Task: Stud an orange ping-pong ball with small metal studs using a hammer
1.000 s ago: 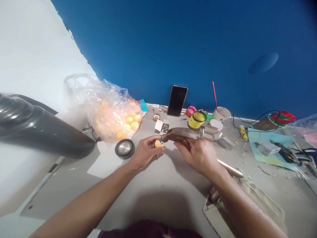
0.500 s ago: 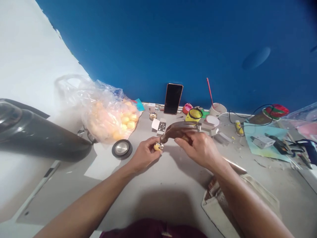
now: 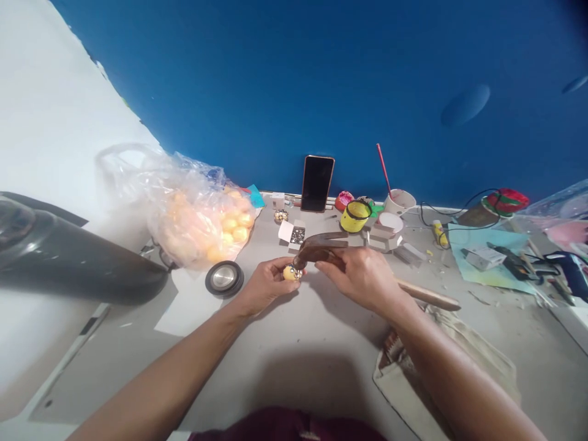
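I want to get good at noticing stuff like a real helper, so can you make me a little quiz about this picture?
1. What tool is in the right grip?

2. True or false: the phone stands upright near the blue wall.

3. Pick one. The bare part of the small ball held in the left grip is:
A. blue
B. yellow
C. green

Key:
1. A hammer.
2. True.
3. B, yellow.
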A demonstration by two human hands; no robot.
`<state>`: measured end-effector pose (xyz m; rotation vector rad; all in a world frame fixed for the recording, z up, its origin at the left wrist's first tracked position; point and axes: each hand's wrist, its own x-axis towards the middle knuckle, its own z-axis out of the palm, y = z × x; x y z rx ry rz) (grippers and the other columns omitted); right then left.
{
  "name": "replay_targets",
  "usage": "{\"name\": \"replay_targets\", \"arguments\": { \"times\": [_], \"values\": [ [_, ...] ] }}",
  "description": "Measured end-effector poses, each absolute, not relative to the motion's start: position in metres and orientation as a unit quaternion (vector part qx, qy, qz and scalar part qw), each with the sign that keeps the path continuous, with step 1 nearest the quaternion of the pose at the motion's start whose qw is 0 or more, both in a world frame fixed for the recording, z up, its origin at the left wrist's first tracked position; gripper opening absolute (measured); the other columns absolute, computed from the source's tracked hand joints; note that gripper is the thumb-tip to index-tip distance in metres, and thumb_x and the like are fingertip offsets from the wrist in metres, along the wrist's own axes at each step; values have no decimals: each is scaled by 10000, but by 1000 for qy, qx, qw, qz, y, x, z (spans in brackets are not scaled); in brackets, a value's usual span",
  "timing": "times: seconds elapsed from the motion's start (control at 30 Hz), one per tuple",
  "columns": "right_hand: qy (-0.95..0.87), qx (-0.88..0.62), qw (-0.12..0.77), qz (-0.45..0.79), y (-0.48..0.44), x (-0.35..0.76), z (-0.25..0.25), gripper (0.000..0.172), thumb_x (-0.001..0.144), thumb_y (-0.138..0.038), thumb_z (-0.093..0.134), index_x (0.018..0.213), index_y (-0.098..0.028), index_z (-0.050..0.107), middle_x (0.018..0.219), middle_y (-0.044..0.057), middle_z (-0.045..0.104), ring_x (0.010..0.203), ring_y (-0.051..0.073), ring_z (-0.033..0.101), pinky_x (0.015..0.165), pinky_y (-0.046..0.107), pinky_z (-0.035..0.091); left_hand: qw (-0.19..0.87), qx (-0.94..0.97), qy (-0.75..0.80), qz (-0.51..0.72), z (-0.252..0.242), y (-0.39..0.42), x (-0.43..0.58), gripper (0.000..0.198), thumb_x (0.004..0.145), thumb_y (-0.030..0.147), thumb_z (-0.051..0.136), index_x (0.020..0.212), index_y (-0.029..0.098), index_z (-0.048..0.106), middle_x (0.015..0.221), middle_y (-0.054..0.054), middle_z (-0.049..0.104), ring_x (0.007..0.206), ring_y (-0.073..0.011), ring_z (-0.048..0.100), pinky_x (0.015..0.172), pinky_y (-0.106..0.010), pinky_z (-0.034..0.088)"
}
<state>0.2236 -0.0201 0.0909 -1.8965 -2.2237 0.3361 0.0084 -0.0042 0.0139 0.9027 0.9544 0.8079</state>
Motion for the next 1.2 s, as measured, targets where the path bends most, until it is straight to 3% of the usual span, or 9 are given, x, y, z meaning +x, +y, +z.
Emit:
{"name": "replay_targets", "arguments": {
  "times": [0.17, 0.33, 0.4, 0.53, 0.63, 0.87, 1.07, 1.2],
  "values": [
    [-753, -618, 189, 126, -21, 228, 92, 336, 936, -464, 558, 945, -196, 762, 773, 67, 759, 646, 208, 662, 615, 292, 418, 742, 382, 407, 372, 18, -2, 7, 467, 580, 152, 887, 1032, 141, 769, 914, -78, 732, 562, -54, 463, 506, -202, 366],
    [-800, -576, 137, 95, -23, 226, 90, 338, 901, -476, 610, 969, -202, 797, 830, 94, 783, 705, 242, 704, 638, 305, 433, 759, 379, 385, 363, 23, -2, 8, 326, 626, 168, 867, 926, 108, 756, 806, -72, 708, 506, -33, 368, 456, -210, 242],
    [-803, -568, 161, 79, -24, 226, 90, 356, 902, -481, 607, 1016, -204, 798, 897, 104, 792, 784, 258, 721, 688, 312, 459, 754, 379, 392, 365, 23, -2, 7, 302, 649, 183, 859, 918, 104, 750, 809, -80, 712, 489, -34, 378, 446, -217, 232],
    [-816, -538, 191, 93, -23, 229, 87, 357, 933, -470, 571, 1088, -232, 788, 997, 97, 794, 885, 254, 719, 759, 309, 486, 751, 394, 392, 357, 21, -1, 6, 281, 683, 249, 858, 882, 101, 727, 866, -113, 742, 442, -38, 442, 427, -221, 265],
    [-827, -531, 168, 78, -22, 232, 84, 353, 907, -438, 606, 1107, -207, 783, 971, 112, 789, 862, 254, 713, 733, 305, 480, 749, 407, 396, 341, 19, -1, 6, 294, 694, 301, 861, 842, 96, 711, 823, -116, 745, 388, -40, 457, 407, -226, 279],
    [-819, -531, 206, 75, -23, 231, 85, 302, 903, -427, 628, 1041, -214, 793, 921, 98, 788, 832, 236, 721, 727, 289, 506, 738, 413, 401, 352, 20, -2, 6, 306, 684, 285, 870, 858, 99, 700, 828, -113, 749, 393, -62, 506, 392, -226, 349],
    [-781, -556, 277, 65, -17, 241, 81, 296, 890, -446, 648, 1038, -233, 791, 840, 66, 791, 762, 225, 729, 694, 293, 546, 744, 389, 394, 374, 16, -3, 5, 468, 653, 195, 890, 1071, 127, 690, 875, -89, 756, 485, -87, 582, 493, -253, 475],
    [-769, -556, 305, 75, -16, 242, 82, 287, 898, -415, 633, 1069, -246, 789, 820, 44, 790, 757, 227, 729, 689, 303, 562, 751, 375, 386, 382, 16, -4, 6, 504, 655, 160, 880, 1124, 138, 695, 906, -85, 755, 490, -74, 566, 514, -260, 477]
  ]
}}
